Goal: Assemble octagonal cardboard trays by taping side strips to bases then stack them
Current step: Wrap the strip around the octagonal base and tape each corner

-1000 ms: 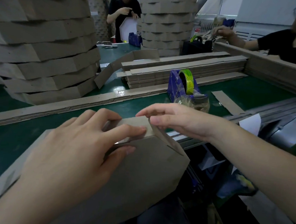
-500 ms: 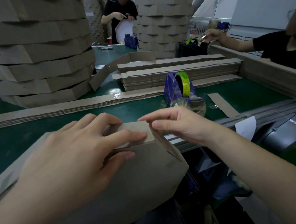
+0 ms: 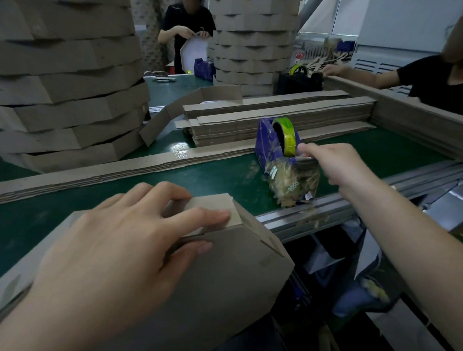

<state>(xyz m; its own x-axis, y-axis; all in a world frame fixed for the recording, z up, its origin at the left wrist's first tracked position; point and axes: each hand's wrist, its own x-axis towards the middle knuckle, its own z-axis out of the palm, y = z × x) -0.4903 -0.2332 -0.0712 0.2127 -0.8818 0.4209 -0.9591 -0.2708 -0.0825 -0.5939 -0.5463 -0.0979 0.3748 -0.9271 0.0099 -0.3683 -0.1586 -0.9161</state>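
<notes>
An octagonal cardboard tray (image 3: 219,276) lies tilted at the near edge of the green table, its base towards me. My left hand (image 3: 119,250) grips its folded side strip (image 3: 212,204), fingers over the top and thumb on the base. My right hand (image 3: 333,164) reaches out to the blue tape dispenser (image 3: 267,139) with its yellow-green roll (image 3: 287,136). Its fingertips pinch the clear tape end (image 3: 305,159) at the cutter.
Tall stacks of finished trays (image 3: 63,86) stand at the left and at the back (image 3: 253,37). Piles of flat side strips (image 3: 276,118) lie behind the dispenser, one long strip (image 3: 91,173) in front. Two other people (image 3: 188,28) work across the table (image 3: 360,147).
My right hand has left the tray's folded corner and moved right and forward to the tape dispenser. My left hand stays gripping the strip on the tray.
</notes>
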